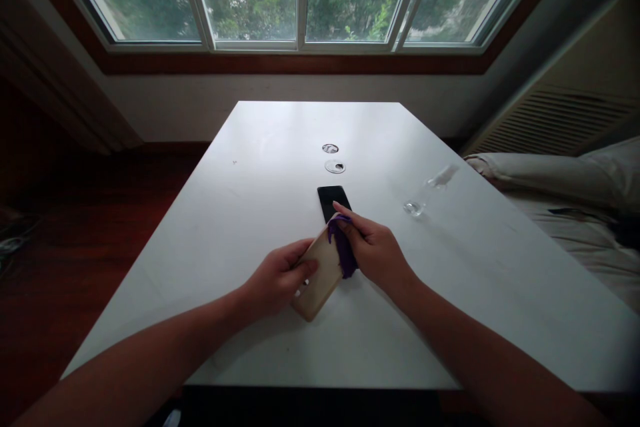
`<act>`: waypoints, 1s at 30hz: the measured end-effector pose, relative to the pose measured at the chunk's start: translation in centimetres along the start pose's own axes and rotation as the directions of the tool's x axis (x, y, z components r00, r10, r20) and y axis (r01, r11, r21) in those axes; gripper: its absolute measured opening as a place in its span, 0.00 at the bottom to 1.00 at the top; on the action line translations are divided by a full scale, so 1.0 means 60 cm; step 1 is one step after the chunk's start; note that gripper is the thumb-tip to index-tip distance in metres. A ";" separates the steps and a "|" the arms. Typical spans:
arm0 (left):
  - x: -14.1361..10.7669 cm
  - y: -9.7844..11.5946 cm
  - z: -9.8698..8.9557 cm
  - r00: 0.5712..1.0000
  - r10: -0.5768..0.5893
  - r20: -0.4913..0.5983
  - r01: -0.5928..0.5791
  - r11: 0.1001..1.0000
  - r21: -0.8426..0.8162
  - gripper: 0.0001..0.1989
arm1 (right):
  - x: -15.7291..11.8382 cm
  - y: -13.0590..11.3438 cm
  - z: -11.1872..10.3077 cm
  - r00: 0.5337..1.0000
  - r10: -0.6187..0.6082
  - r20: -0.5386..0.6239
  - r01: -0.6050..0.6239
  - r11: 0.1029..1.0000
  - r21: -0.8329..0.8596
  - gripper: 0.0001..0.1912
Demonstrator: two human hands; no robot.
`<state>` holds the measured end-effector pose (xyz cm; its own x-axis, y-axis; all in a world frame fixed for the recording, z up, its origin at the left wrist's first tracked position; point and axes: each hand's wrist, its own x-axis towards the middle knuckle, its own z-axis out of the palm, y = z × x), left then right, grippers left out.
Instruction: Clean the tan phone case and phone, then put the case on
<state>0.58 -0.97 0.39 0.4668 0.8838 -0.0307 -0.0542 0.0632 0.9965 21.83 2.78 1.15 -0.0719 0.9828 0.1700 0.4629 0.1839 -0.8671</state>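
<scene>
My left hand [280, 275] grips the lower left side of a beige phone case [324, 272], thumb on its face. The case is tilted above the white table [210, 213]. At the top right corner of the case, my right hand [373, 243] pinches a purple cloth [346, 250] against the edge. Just beyond both hands a black phone [332, 197] lies flat, its near part hidden behind the cloth and fingers.
Right of the phone, a clear spray bottle [429, 192] lies on its side. Two small round items, one [331, 148] behind the other [335, 166], lie farther back. A bed [560, 200] stands beyond the table's right edge, below a window [300, 0].
</scene>
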 end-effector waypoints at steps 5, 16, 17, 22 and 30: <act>-0.003 -0.001 -0.002 1.000 0.022 -0.009 -0.021 0.998 0.051 0.23 | -0.002 -0.003 0.001 1.000 0.025 -0.002 -0.025 0.999 -0.023 0.22; -0.005 0.003 -0.003 0.997 0.051 -0.051 -0.047 0.997 0.065 0.23 | 0.001 -0.002 0.000 0.999 0.053 -0.002 -0.053 0.996 0.065 0.21; -0.006 0.003 -0.003 0.997 0.054 -0.051 -0.050 0.996 0.070 0.23 | 0.001 -0.003 0.000 0.998 0.064 0.004 -0.064 0.995 0.071 0.21; -0.010 0.004 -0.001 0.996 0.077 -0.039 -0.074 0.994 0.074 0.22 | 0.000 -0.007 -0.002 0.996 0.086 0.014 -0.087 0.992 0.091 0.23; -0.010 0.004 -0.009 0.990 0.081 -0.118 -0.070 0.993 0.097 0.21 | 0.004 -0.005 -0.004 0.996 0.086 -0.007 -0.085 0.992 0.093 0.24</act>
<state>-0.20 -1.20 0.61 0.3533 0.9346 0.0414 -0.0008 -0.0440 0.9990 21.90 2.96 1.59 -0.0256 0.9948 0.0982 0.3833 0.1004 -0.9181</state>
